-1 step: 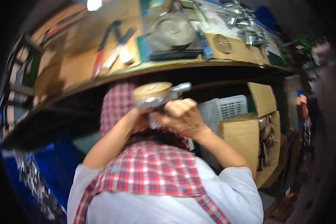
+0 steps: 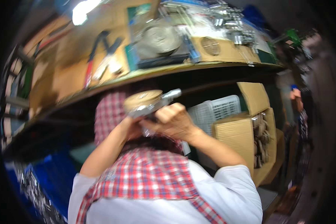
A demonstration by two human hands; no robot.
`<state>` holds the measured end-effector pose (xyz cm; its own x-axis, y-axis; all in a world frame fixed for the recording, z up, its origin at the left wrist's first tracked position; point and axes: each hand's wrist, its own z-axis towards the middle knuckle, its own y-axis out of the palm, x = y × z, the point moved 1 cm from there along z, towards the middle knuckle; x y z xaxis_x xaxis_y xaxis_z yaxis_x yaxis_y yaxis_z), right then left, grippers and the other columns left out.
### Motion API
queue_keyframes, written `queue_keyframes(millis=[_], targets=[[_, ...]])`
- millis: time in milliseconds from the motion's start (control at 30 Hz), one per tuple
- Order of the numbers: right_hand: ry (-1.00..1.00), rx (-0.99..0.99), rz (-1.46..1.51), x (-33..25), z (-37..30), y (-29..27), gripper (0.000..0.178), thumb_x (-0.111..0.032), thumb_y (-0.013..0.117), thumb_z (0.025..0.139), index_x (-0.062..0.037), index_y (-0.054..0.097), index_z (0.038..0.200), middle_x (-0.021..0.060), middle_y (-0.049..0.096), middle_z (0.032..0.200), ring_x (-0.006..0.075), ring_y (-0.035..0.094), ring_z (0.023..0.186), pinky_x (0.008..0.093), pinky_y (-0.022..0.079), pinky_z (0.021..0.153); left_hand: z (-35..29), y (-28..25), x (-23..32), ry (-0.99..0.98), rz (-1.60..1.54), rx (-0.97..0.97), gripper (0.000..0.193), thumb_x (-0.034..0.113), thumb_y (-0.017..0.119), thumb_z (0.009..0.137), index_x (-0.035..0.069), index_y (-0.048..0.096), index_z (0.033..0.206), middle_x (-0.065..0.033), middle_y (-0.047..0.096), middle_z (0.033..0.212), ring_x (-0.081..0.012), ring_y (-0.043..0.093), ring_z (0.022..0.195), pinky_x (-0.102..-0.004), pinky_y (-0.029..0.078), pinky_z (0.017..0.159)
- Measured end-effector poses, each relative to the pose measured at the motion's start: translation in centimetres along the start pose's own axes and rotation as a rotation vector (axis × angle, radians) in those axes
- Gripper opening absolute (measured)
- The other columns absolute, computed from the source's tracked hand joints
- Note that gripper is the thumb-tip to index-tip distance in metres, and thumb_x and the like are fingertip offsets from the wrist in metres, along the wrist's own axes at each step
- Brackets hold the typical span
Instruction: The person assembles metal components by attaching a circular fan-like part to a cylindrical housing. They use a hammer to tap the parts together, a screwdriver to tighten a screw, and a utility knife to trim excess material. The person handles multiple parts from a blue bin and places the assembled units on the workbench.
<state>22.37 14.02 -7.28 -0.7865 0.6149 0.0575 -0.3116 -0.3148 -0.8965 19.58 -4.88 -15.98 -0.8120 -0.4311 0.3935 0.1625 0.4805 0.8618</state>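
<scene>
- The right hand [image 2: 175,121] is curled, knuckles up, around the lower side of a shiny metal piece [image 2: 147,109]; blur hides exactly where the fingertips press.
- The left hand [image 2: 132,128] is under the same piece, touching it from below; its fingers are mostly hidden, so I cannot tell whether they pinch or merely prop it.
- The metal piece is up in front of the chest, on the wearer's side of the desk edge. A round tan disc [image 2: 143,98] sits on top, slightly tilted, and a bright stem [image 2: 171,95] points to the upper right.
- For good handling, I would keep the left hand as a firm support underneath and let the right do the fine work, with fingers off the disc's face.
- Staying well back from the desk [image 2: 69,76] seems wise, as the stem could knock its edge; slower movement would help too.
- Just below the hands is the checked apron [image 2: 149,173].
- On the desk lie a red-handled tool [image 2: 89,71], a grey coil [image 2: 161,39], a brown disc [image 2: 211,46] and heaped metal parts [image 2: 237,31].
- To the right, under the desk, stand a white basket [image 2: 226,106] and an open cardboard box [image 2: 233,136].
</scene>
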Motion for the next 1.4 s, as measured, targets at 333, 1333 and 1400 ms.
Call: queue_keyframes(millis=[333, 1333, 1400], targets=[[-0.024, 0.384, -0.292, 2.5, 0.4, -0.4, 0.031, -0.036, 0.065, 0.076, -0.039, 0.059, 0.107, -0.0056, 0.049, 0.108, 0.0102, 0.047, 0.104, 0.0302, 0.031, 0.087, -0.2, 5.4, 2.4, 0.051, 0.449, 0.062, 0.097, 0.078, 0.052, 0.078, 0.009, 0.034, 0.144, -0.0116, 0.044, 0.141, -0.0271, 0.044, 0.128, -0.0449, 0.039, 0.104], [0.462, 0.638, 0.222, 9.1, 6.7, -4.2, 0.06, -0.029, 0.084, 0.066, -0.0024, 0.053, 0.11, 0.013, 0.06, 0.095, 0.0315, 0.062, 0.087, 0.0398, 0.05, 0.078, -4.0, 10.0, 7.7, 0.569, 0.996, 0.069, 0.03, 0.028, 0.047, 0.103, 0.0, 0.056, 0.108, -0.0016, 0.053, 0.064, -0.0061, 0.047, 0.056, -0.0197, 0.038, 0.052], [0.465, 0.65, 0.233, 9.2, 6.8, -4.1, 0.059, -0.03, 0.083, 0.066, -0.0029, 0.053, 0.109, 0.0137, 0.06, 0.092, 0.0331, 0.061, 0.085, 0.0412, 0.049, 0.077, -4.0, 9.9, 7.7, 0.563, 0.993, 0.067, 0.03, 0.028, 0.047, 0.103, -0.001, 0.056, 0.108, -0.0017, 0.053, 0.064, -0.0062, 0.046, 0.056, -0.0197, 0.038, 0.052]])
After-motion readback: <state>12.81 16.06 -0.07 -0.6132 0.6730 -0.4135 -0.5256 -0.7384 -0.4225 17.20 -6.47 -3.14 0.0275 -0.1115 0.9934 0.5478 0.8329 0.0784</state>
